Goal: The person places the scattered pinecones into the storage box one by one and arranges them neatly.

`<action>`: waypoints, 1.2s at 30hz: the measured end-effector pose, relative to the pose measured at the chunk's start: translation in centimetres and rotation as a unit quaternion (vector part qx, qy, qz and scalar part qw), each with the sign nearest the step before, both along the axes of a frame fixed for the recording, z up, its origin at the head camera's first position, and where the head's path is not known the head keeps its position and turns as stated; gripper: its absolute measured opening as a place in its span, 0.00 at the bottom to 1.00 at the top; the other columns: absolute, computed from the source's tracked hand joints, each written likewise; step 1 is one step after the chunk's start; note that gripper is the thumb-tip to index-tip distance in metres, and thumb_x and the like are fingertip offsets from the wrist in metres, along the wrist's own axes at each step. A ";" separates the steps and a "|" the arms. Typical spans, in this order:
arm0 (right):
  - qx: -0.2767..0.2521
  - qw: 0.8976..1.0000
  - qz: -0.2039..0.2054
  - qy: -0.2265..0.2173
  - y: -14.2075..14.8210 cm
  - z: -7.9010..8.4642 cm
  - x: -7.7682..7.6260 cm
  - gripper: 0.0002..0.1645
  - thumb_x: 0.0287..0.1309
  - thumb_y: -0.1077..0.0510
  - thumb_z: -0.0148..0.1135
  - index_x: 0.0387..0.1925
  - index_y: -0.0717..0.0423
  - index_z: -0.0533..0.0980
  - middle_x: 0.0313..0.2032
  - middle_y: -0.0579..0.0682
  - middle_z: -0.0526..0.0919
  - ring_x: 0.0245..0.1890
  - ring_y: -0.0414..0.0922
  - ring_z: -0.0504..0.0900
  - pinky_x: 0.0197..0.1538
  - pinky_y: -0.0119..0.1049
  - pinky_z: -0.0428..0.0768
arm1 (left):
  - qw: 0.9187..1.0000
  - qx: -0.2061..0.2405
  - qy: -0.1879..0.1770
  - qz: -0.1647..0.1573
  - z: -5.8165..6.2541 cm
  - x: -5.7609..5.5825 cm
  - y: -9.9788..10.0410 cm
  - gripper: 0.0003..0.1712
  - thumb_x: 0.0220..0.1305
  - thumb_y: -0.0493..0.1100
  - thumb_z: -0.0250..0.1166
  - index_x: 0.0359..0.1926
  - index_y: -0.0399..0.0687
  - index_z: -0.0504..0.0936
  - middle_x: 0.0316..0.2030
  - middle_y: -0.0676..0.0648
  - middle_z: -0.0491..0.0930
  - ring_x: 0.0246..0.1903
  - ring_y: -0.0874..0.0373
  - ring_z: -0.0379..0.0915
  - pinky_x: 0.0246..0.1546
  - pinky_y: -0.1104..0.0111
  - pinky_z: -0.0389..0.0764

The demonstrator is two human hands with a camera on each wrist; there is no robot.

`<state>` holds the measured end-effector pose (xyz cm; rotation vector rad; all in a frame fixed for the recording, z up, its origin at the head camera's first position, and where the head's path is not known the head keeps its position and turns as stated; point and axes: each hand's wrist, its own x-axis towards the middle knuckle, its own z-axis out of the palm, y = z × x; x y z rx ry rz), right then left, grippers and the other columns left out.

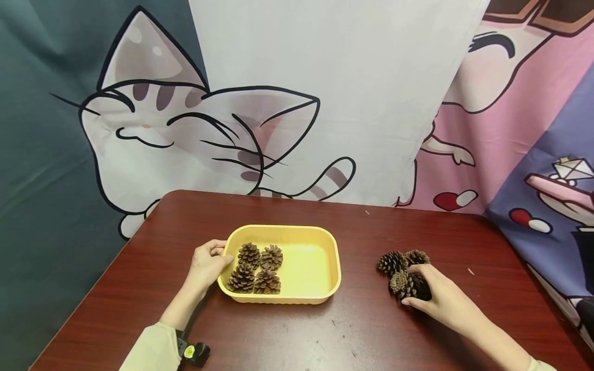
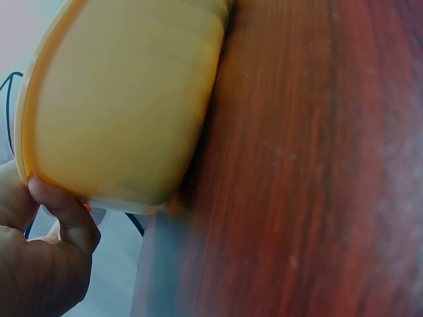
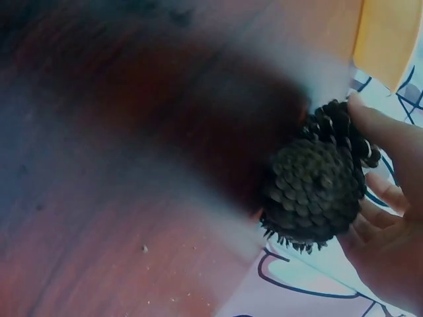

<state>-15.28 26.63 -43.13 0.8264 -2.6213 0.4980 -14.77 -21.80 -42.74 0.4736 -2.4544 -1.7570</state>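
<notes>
My left hand [image 1: 209, 265] grips the left rim of a yellow plastic tray [image 1: 308, 299], thumb over the edge; the left wrist view shows the fingers [image 2: 59, 205] at its rim. Inside the tray, several brown pine cones [image 1: 267, 281] are grouped at the left end. To the right on the table, my right hand [image 1: 441, 296] curves round a dark pine cone [image 1: 422, 287] in a small cluster. Beside its fingertips lie other pine cones [image 1: 392, 263]. In the right wrist view, a large pine cone [image 3: 314, 188] overlaps the fingers, and the thumb touches a cone behind it.
The reddish-brown wooden table [image 1: 297, 340] has small dark specks near the front. Behind its far edge hangs a cloth backdrop [image 1: 371, 103] with cartoon cats. A black strap device [image 1: 195, 353] sits on the left wrist, by the pale sleeve.
</notes>
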 end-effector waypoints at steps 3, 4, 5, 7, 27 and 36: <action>0.011 1.000 -0.002 0.005 -0.2 -0.3 0.0 0.38 0.29 0.52 0.79 0.46 0.56 0.73 0.42 0.45 0.78 0.42 0.45 0.78 0.45 0.32 0.71 | 1.000 0.000 -0.003 0.002 0.0 0.0 0.0 0.20 0.50 0.31 0.61 0.48 0.34 0.76 0.24 0.52 0.74 0.26 0.65 0.71 0.26 0.74 0.78; 0.013 1.000 -0.002 0.007 -0.3 -0.4 0.0 0.38 0.29 0.52 0.79 0.46 0.56 0.73 0.42 0.45 0.78 0.42 0.45 0.79 0.44 0.33 0.72 | 1.000 0.000 -0.003 0.003 0.0 0.0 0.0 0.21 0.50 0.31 0.61 0.48 0.34 0.76 0.24 0.52 0.74 0.26 0.65 0.71 0.26 0.74 0.78; 0.014 1.000 -0.002 0.008 -0.3 -0.4 0.0 0.38 0.29 0.52 0.79 0.47 0.56 0.73 0.42 0.44 0.78 0.42 0.44 0.79 0.44 0.34 0.72 | 1.000 0.001 -0.003 0.004 0.0 0.0 0.0 0.20 0.50 0.30 0.61 0.48 0.34 0.77 0.24 0.52 0.74 0.26 0.65 0.71 0.26 0.74 0.78; 0.013 1.000 -0.002 0.011 -0.3 -0.6 -0.1 0.37 0.29 0.52 0.79 0.47 0.56 0.73 0.42 0.44 0.78 0.41 0.43 0.79 0.43 0.34 0.73 | 1.000 0.002 -0.002 0.003 0.0 0.0 0.0 0.21 0.50 0.30 0.61 0.48 0.34 0.76 0.24 0.52 0.74 0.26 0.65 0.71 0.26 0.74 0.78; -0.090 0.995 0.036 0.013 -0.1 0.0 -0.3 0.40 0.25 0.60 0.80 0.50 0.54 0.76 0.46 0.50 0.79 0.51 0.25 0.69 0.55 0.11 0.59 | 1.000 0.014 0.005 0.009 -0.3 -0.1 -0.1 0.21 0.50 0.31 0.61 0.49 0.34 0.77 0.26 0.51 0.75 0.27 0.65 0.72 0.28 0.74 0.79; -0.134 0.989 0.041 -0.044 -0.5 0.1 0.2 0.39 0.28 0.62 0.79 0.51 0.51 0.75 0.47 0.47 0.77 0.43 0.25 0.75 0.45 0.15 0.72 | 1.000 0.022 0.002 0.007 -0.2 0.0 0.0 0.21 0.50 0.31 0.61 0.49 0.34 0.76 0.25 0.52 0.76 0.26 0.65 0.72 0.27 0.72 0.80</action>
